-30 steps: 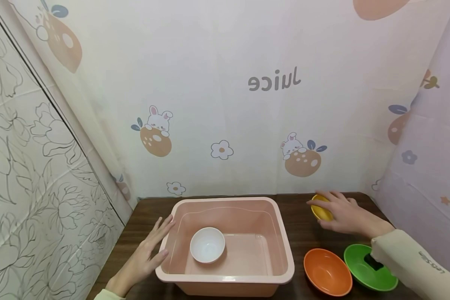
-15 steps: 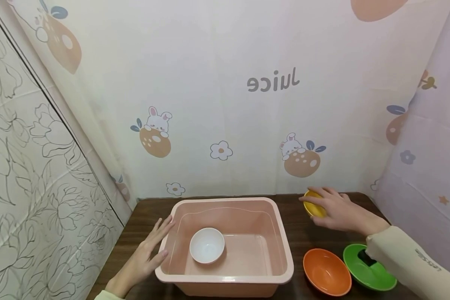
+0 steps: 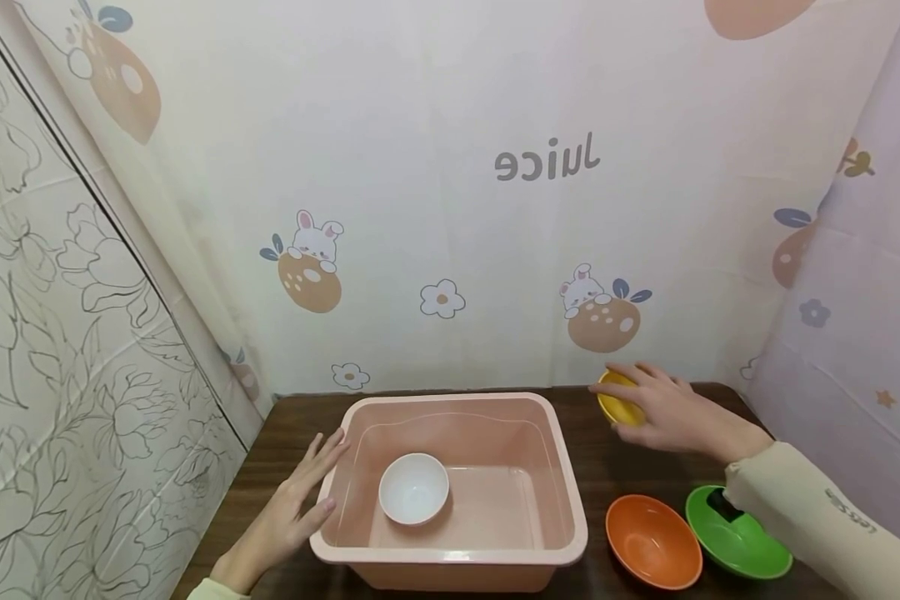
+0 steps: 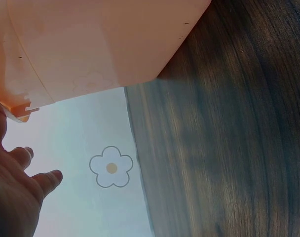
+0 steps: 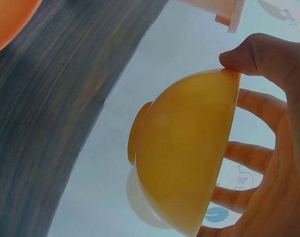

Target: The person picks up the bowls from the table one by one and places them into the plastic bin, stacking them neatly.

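My right hand [image 3: 663, 412] grips a small yellow bowl [image 5: 189, 143] by its rim, thumb on one side and fingers across the other. In the right wrist view the bowl is tilted on its side, its foot ring facing away from the palm. The left hand [image 3: 285, 508] rests with extended fingers against the left rim of a pink plastic basin [image 3: 450, 557]. Inside that basin, toward the left, stands a white bowl [image 3: 414, 490]. The left wrist view shows the basin's outer wall [image 4: 105, 44] and part of the left hand [image 4: 17, 182].
An orange bowl [image 3: 654, 542] sits right of the basin on the dark wooden table [image 3: 592, 467]. Beside it is a green bowl [image 3: 742, 542], partly covered by the right sleeve [image 3: 802, 500]. A printed curtain [image 3: 450, 208] hangs behind the table.
The right hand has carried the yellow bowl left and slightly upward in the head view, toward the basin. My left hand and the other bowls stay where they were.
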Action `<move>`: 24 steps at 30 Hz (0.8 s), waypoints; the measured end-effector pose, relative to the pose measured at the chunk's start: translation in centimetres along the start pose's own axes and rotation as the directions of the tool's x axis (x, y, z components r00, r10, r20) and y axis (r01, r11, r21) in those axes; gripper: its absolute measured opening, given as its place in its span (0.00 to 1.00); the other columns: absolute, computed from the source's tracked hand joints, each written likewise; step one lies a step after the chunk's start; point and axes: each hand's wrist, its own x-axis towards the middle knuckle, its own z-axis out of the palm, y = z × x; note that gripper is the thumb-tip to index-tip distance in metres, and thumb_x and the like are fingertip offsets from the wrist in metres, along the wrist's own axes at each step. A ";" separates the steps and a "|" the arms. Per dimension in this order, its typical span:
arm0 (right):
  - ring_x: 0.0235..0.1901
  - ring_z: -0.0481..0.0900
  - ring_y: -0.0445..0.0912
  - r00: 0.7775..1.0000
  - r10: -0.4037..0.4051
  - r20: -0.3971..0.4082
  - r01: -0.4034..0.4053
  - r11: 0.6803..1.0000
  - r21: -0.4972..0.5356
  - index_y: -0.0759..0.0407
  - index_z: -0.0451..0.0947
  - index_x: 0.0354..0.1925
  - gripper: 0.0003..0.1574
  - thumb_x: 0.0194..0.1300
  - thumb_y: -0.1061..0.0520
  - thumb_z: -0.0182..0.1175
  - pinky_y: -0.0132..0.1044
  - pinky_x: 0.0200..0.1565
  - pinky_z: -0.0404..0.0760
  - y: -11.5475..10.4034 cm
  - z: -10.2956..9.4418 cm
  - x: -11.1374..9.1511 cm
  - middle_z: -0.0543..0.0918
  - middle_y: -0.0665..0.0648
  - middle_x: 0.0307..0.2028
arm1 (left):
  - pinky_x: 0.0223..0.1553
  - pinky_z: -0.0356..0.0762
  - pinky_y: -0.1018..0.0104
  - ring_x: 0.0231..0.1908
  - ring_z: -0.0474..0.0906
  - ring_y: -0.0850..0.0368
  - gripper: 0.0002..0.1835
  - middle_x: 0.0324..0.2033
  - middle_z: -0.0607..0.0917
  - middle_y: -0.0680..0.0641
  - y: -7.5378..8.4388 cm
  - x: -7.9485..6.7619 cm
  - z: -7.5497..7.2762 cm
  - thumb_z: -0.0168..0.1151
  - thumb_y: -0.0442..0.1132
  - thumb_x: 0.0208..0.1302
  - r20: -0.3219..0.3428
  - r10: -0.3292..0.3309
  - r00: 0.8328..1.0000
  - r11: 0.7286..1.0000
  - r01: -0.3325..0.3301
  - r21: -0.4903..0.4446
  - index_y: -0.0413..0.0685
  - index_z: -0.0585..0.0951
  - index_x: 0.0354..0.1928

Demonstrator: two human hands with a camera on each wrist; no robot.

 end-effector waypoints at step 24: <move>0.67 0.67 0.69 0.995 -0.081 -0.061 0.082 0.997 0.014 0.36 0.80 0.64 0.33 0.60 0.46 0.68 0.79 0.52 0.73 -2.7 -2.3 0.9 0.67 0.63 0.74 | 0.56 0.56 0.11 0.82 0.43 0.43 0.36 0.78 0.64 0.39 0.1 0.1 0.0 0.61 0.35 0.66 0.002 0.000 1.000 1.000 0.000 -0.004 0.42 0.67 0.76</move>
